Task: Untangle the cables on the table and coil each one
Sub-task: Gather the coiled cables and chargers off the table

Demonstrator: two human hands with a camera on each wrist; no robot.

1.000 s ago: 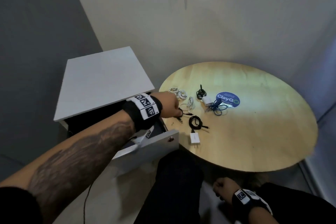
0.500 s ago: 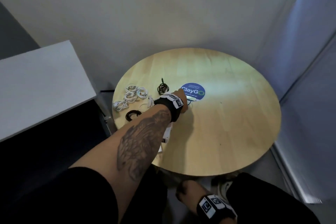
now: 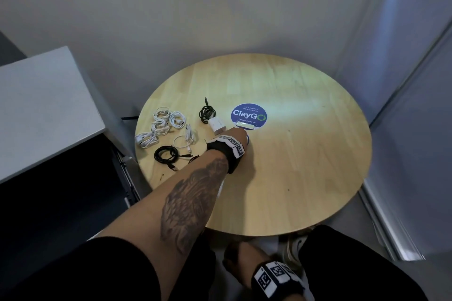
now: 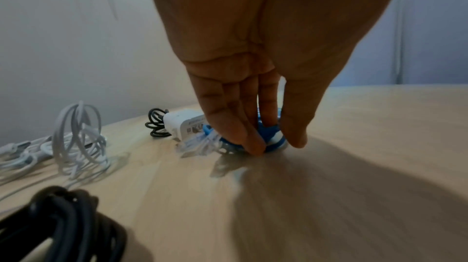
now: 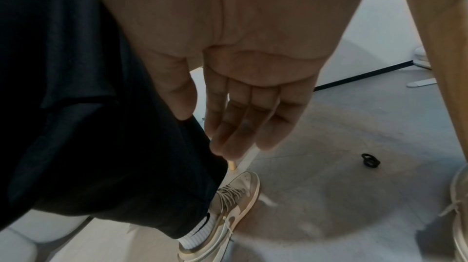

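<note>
Round wooden table (image 3: 305, 166) in a grey-walled corner, white cabinet (image 3: 44, 107) at its left. Left hand (image 4: 255, 78) pinches a blue cable (image 4: 274, 142) on the tabletop beside a blue sticker (image 3: 248, 116); coiled white cables (image 3: 163, 124) lie further left. Right hand (image 5: 235, 70) hangs relaxed, empty, below the table.

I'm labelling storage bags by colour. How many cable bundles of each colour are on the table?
white cable bundles: 5 (they overlap, so this is approximate)
black cable bundles: 2
blue cable bundle, pinched by the left hand: 1
Total: 8
</note>
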